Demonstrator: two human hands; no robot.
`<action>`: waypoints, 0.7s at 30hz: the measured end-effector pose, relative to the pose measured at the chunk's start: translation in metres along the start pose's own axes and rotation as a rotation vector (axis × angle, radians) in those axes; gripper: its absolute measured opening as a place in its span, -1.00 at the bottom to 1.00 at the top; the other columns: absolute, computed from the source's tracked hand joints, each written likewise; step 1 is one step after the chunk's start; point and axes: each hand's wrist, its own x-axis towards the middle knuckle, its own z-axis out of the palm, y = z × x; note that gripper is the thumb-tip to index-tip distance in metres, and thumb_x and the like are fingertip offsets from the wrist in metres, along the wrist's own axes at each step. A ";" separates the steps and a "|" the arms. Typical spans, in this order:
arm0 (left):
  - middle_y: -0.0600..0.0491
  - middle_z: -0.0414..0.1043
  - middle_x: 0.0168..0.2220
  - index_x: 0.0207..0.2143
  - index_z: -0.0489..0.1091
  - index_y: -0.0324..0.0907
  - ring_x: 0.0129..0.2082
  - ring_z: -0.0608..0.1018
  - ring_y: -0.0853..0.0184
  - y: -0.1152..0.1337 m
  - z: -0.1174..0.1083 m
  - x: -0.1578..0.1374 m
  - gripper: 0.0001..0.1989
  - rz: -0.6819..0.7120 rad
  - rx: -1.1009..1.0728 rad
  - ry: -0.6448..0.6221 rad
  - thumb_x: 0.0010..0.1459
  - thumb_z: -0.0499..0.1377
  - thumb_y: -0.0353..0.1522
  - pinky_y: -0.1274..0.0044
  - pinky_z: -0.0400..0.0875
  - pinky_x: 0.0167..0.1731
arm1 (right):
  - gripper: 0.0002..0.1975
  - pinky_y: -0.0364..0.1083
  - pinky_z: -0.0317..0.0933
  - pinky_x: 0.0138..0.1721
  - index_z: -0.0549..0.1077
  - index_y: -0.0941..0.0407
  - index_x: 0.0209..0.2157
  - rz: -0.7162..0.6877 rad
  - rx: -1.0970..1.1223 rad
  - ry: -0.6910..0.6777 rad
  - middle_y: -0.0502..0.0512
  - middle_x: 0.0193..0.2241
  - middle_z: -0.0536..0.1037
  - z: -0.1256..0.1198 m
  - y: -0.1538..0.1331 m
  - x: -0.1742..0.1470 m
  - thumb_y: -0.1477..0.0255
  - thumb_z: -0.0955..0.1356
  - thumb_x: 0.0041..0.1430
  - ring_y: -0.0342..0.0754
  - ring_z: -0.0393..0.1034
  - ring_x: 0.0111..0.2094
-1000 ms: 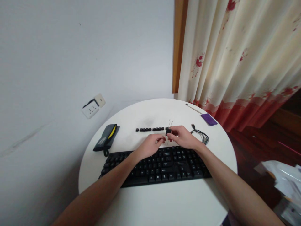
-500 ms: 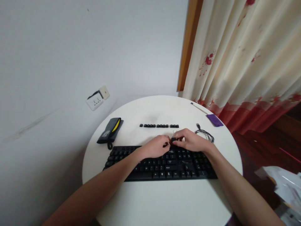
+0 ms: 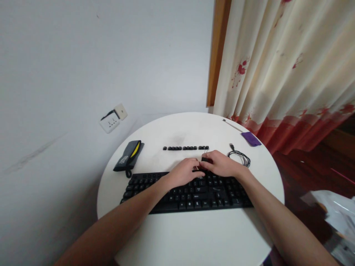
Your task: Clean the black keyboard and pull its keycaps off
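Crowding the far side of the keyboard (image 3: 194, 195) near 12 o'clock, the right hand (image 3: 220, 163) pinches a small black wire tool (image 3: 205, 159), while the left hand (image 3: 185, 171) curls close beside it, gap narrow, though whether it grips anything I cannot tell. A slip or sudden release there could knock the row of keycaps (image 3: 188, 148) just beyond, or jab the left fingers. Room looks freest toward 6 o'clock on the table (image 3: 199, 232), short of its rim; a pouch (image 3: 128, 156) limits 10 o'clock and a coiled cable (image 3: 247, 161) 2 o'clock.
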 end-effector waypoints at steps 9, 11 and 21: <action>0.06 0.57 -0.32 -0.27 0.55 -0.17 -0.32 0.56 0.29 -0.004 0.003 0.001 -0.87 0.019 -0.054 0.008 0.15 0.28 -0.32 0.50 0.39 -0.24 | -0.78 -0.14 0.25 -0.42 0.43 0.16 -0.48 0.054 0.332 -0.058 0.01 -0.57 0.51 0.000 0.014 0.002 0.40 0.30 0.24 -0.11 0.40 -0.50; 0.06 0.57 -0.31 -0.26 0.56 -0.15 -0.30 0.56 0.29 -0.002 0.003 0.002 -0.88 0.027 -0.044 0.005 0.16 0.27 -0.32 0.48 0.39 -0.21 | -0.77 -0.15 0.26 -0.47 0.43 0.16 -0.49 0.093 0.433 -0.067 0.01 -0.59 0.51 0.002 0.018 0.004 0.37 0.31 0.23 -0.11 0.41 -0.53; 0.08 0.56 -0.32 -0.24 0.51 -0.14 -0.33 0.54 0.33 0.005 0.005 0.001 -0.87 0.010 -0.140 0.039 0.23 0.17 -0.34 0.51 0.40 -0.27 | -0.72 -0.17 0.25 -0.60 0.39 0.15 -0.52 0.256 0.649 0.019 0.05 -0.62 0.53 0.016 0.034 0.015 0.31 0.33 0.21 -0.12 0.42 -0.62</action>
